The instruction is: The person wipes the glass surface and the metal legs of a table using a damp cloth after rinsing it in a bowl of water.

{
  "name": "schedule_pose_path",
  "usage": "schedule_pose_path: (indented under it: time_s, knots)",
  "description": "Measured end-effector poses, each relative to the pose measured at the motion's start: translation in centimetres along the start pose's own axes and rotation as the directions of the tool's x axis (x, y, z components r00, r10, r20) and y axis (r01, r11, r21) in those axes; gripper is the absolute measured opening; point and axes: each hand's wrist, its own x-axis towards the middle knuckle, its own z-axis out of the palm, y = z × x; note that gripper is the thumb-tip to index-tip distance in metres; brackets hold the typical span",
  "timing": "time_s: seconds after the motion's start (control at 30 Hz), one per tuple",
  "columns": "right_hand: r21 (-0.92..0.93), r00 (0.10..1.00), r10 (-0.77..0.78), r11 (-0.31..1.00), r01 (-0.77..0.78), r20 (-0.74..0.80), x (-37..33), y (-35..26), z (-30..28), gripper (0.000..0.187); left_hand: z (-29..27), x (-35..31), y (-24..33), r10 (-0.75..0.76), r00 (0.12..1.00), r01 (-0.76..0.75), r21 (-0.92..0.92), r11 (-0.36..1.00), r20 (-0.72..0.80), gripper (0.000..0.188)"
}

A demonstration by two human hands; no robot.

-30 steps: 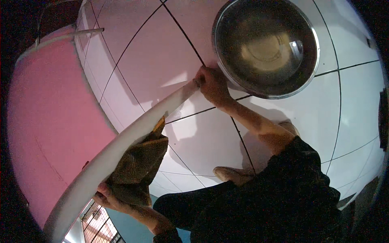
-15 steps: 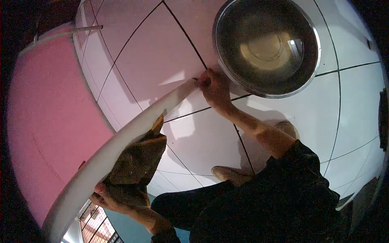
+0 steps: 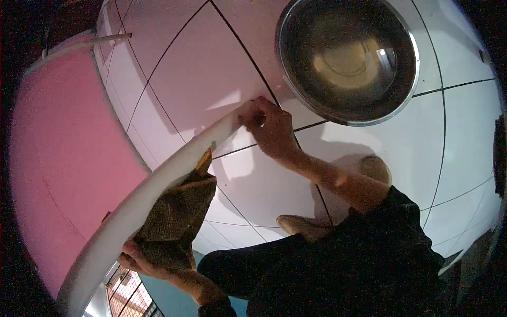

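A smooth white pole (image 3: pixel 150 185) slants from the lower left up to the middle of the view, looking thick close to me and thinner at its far end. Around its lower part my left hand (image 3: pixel 140 257) is closed, with a fingertip showing past the far side. Between that hand and the pole hangs a brown, textured cloth (image 3: pixel 177 216), folded and draped along the pole's right side. At the far end, my right hand (image 3: pixel 272 127) has its fingers closed about the tip; exactly how they grip it is partly hidden.
A round metal basin (image 3: pixel 346 124) of clear liquid stands on the white tiled floor (image 3: pixel 248 190), just beyond my right hand. To the left is a pink wall-like surface (image 3: pixel 79 153), with a thin rod (image 3: pixel 113 38) jutting from its top. My shoes (image 3: pixel 298 227) are below.
My right hand has shifted slightly left and nearer along the pole, from beyond its tip onto the end. The left hand and brown cloth have hardly moved.
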Motion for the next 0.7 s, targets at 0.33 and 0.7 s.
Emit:
schedule_pose_path:
  time_s: [0.33, 0.7]
  knots:
    - [0.111, 0.999, -0.035, 0.993, 0.034, 0.01, -0.9, -1.2, 0.5, 0.012, 2.3, -1.7, 1.8, -0.132, 0.959, 0.155, 0.077, 0.985, -0.251, 0.057]
    - [0.106, 1.0, -0.015, 0.994, 0.015, -0.007, -0.2, -0.4, -0.7, 0.01, 1.4, -1.0, 0.6, -0.046, 0.979, 0.067, 0.101, 0.993, -0.198, 0.058]
